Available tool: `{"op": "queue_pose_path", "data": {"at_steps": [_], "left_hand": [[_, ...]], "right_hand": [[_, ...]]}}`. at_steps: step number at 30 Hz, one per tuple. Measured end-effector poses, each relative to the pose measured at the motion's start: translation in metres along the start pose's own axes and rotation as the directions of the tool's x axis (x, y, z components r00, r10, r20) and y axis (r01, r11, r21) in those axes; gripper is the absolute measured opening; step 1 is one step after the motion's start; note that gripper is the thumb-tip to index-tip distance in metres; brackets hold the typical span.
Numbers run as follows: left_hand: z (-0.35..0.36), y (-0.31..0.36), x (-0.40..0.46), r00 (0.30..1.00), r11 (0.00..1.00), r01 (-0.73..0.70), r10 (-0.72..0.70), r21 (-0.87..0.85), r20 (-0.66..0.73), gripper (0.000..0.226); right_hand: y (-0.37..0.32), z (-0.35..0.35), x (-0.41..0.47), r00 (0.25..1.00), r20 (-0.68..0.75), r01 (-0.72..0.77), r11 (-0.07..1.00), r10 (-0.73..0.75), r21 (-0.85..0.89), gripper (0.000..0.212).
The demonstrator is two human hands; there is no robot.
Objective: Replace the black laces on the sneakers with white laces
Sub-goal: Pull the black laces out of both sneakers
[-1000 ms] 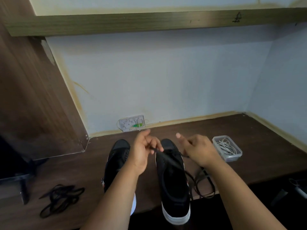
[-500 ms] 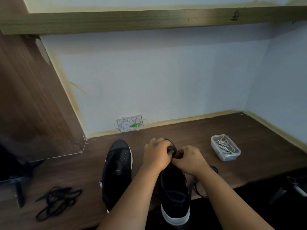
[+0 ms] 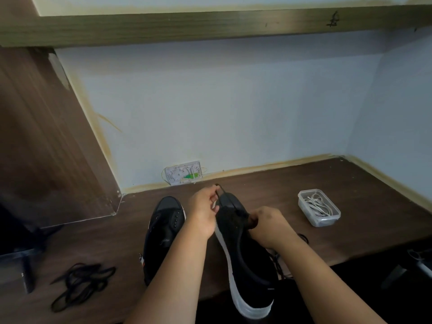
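Two black sneakers with white soles lie on the dark wooden desk (image 3: 304, 183). The left sneaker (image 3: 163, 232) has no lace and lies flat. The right sneaker (image 3: 243, 253) is tipped onto its side, sole edge toward the left. My left hand (image 3: 203, 211) pinches a black lace (image 3: 219, 190) near the toe and holds it up. My right hand (image 3: 266, 225) grips the sneaker's upper at the eyelets. More of that black lace trails on the desk to the right of the shoe (image 3: 278, 260). White laces (image 3: 318, 205) lie in a clear plastic box (image 3: 304, 202) at the right.
A loose black lace (image 3: 79, 284) lies in a heap at the front left. A wooden side panel (image 3: 46, 148) closes the left, a shelf (image 3: 210, 24) runs overhead, and a wall socket plate (image 3: 183, 173) sits at the desk's back edge.
My hands met over the toe, then parted. My left hand now lifts a lace end up by the toe, my right hand holds the upper, and the right sneaker has tipped onto its side.
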State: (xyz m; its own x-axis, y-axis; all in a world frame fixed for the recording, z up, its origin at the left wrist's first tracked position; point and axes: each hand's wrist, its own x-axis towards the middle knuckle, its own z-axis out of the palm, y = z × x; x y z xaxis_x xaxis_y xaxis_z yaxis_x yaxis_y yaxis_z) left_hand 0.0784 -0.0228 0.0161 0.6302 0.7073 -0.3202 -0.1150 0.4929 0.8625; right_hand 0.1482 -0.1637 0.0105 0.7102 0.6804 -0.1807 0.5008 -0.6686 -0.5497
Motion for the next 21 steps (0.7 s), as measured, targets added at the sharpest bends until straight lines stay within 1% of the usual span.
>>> {"op": "queue_pose_path", "data": {"at_steps": [1,2,3,4,5,6,7,8,9,10,11,12,13,14,16,17,18,19,20,21], "left_hand": [[-0.003,0.000,0.001,0.998,0.999,0.022,-0.024,-0.027,-0.050,0.016],[-0.006,0.000,0.000,0.995,0.998,0.005,0.002,0.066,-0.102,0.018],[-0.009,-0.002,0.002,0.986,0.960,-0.055,0.096,0.275,-0.135,0.021],[-0.013,-0.006,0.005,0.967,0.829,-0.135,0.230,0.543,-0.109,0.023],[-0.017,-0.009,0.009,0.932,0.595,-0.215,0.362,0.774,-0.020,0.025],[-0.020,-0.011,0.011,0.891,0.339,-0.288,0.437,0.896,0.121,0.024],[-0.020,-0.009,0.010,0.866,0.149,-0.352,0.426,0.924,0.262,0.020],[-0.018,-0.009,0.008,0.851,-0.007,-0.402,0.365,0.915,0.377,0.017],[-0.015,-0.010,0.005,0.839,-0.146,-0.437,0.290,0.887,0.461,0.018],[-0.012,-0.011,0.002,0.832,-0.255,-0.449,0.228,0.856,0.505,0.022],[-0.009,-0.013,0.000,0.833,-0.306,-0.444,0.205,0.842,0.514,0.028],[-0.008,-0.015,-0.001,0.840,-0.304,-0.436,0.199,0.847,0.504,0.034],[-0.007,-0.016,-0.002,0.848,-0.276,-0.428,0.205,0.860,0.488,0.038],[-0.008,-0.017,-0.001,0.850,-0.268,-0.428,0.204,0.863,0.485,0.037],[-0.010,-0.018,0.000,0.844,-0.293,-0.440,0.188,0.849,0.503,0.029],[-0.010,-0.018,0.001,0.841,-0.271,-0.445,0.200,0.853,0.502,0.026],[-0.010,-0.018,0.000,0.845,-0.214,-0.444,0.224,0.870,0.486,0.026],[-0.009,-0.019,0.001,0.857,-0.114,-0.439,0.246,0.891,0.453,0.029],[-0.008,-0.019,0.003,0.865,0.043,-0.454,0.263,0.890,0.428,0.031],[-0.007,-0.018,0.004,0.866,0.244,-0.478,0.289,0.844,0.407,0.032]], "right_hand": [[0.000,0.001,-0.001,1.000,0.002,0.013,1.000,-0.013,0.010,0.015],[-0.001,0.003,-0.001,1.000,-0.002,0.029,0.999,-0.029,0.016,0.017],[-0.003,0.004,-0.003,0.999,-0.003,0.041,0.999,-0.041,0.013,0.018],[-0.004,0.005,-0.003,0.999,-0.004,0.052,0.999,-0.052,0.005,0.018],[-0.005,0.006,-0.004,0.998,-0.005,0.061,0.998,-0.061,-0.007,0.020],[-0.006,0.006,-0.004,0.997,-0.011,0.071,0.997,-0.071,-0.018,0.020],[-0.007,0.005,-0.004,0.997,-0.013,0.074,0.997,-0.074,-0.028,0.018],[-0.006,0.005,-0.004,0.997,-0.013,0.076,0.997,-0.077,-0.034,0.015],[-0.006,0.004,-0.004,0.997,-0.013,0.080,0.996,-0.081,-0.034,0.012],[-0.005,0.004,-0.004,0.996,-0.016,0.085,0.996,-0.085,-0.028,0.011],[-0.005,0.004,-0.004,0.996,-0.015,0.089,0.996,-0.089,-0.020,0.012],[-0.004,0.003,-0.004,0.995,-0.008,0.095,0.995,-0.095,-0.007,0.011],[-0.003,0.004,-0.004,0.994,0.003,0.105,0.994,-0.105,0.011,0.011],[-0.002,0.004,-0.004,0.993,0.015,0.114,0.993,-0.115,0.031,0.013],[-0.001,0.004,-0.003,0.993,0.052,0.102,0.991,-0.107,0.091,0.022],[0.001,0.005,-0.002,0.994,0.049,0.089,0.988,-0.096,0.126,0.028],[0.002,0.005,-0.001,0.997,0.032,0.066,0.979,-0.073,0.193,0.031],[0.003,0.005,0.000,1.000,0.019,0.017,0.948,-0.024,0.318,0.031],[0.005,0.006,0.001,1.000,0.022,-0.023,0.888,0.014,0.460,0.025],[0.006,0.007,0.002,0.999,0.030,-0.037,0.834,0.025,0.550,0.019]]}}
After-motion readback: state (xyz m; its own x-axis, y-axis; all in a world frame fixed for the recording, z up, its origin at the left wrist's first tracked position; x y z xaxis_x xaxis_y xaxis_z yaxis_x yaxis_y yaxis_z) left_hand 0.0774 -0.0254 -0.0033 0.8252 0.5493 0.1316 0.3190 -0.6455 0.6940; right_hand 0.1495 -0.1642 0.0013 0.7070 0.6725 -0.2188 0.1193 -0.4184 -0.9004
